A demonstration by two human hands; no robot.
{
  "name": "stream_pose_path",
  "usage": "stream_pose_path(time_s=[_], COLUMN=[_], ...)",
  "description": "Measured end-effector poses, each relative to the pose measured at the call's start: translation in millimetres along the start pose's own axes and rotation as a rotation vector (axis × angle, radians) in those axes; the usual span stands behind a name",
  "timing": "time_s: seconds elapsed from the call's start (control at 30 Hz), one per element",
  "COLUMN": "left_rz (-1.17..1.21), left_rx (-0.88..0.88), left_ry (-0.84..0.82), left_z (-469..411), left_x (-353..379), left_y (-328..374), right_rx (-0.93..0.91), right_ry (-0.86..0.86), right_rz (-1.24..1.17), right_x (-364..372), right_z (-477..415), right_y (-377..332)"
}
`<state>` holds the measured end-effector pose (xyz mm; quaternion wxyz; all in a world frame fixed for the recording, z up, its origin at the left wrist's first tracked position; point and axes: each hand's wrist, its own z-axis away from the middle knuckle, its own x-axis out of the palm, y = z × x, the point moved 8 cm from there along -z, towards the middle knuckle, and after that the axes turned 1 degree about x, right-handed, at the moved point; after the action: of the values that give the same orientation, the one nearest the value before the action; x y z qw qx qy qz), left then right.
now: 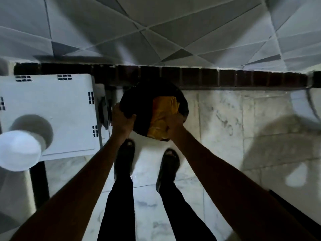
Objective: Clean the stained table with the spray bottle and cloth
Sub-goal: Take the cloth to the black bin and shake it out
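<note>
I look straight down in dim light. In front of my feet is a black round container, held above the floor. My left hand grips its left rim. My right hand grips a yellow cloth that lies bunched in the container's right half and hangs over its near edge. The white plastic table stands to the left, its right edge close to my left hand. I cannot make out a spray bottle for certain.
A white rounded object stands at the table's near left and casts a round shadow. A wall with grey triangular tiles and a dark brick skirting runs ahead. My feet stand on marble floor tiles.
</note>
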<state>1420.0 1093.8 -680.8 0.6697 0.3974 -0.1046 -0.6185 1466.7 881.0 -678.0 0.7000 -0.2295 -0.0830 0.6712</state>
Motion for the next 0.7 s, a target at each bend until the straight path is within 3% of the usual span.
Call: stream_pose_path(time_s=[0.2, 0.3, 0.37, 0.53, 0.7], left_rz=[0.022, -0.148, -0.112, -0.090, -0.209], left_rx=[-0.237, -0.276, -0.287, -0.221, -0.072], left_ry=[-0.027, -0.137, -0.185, -0.154, -0.129], left_z=[-46, -51, -55, -39, 35], left_x=[22, 23, 24, 21, 3], left_y=[-40, -42, -40, -22, 34], right_rx=[0.004, -0.052, -0.066, -0.044, -0.018], right_ry=[-0.015, 0.081, 0.127, 0.194, 0.191], right_rz=[-0.036, 0.135, 0.215, 0.327, 0.270], right_x=[18, 8, 3, -19, -36], right_z=[-37, -37, -30, -7, 59], right_y=[12, 9, -1, -16, -36])
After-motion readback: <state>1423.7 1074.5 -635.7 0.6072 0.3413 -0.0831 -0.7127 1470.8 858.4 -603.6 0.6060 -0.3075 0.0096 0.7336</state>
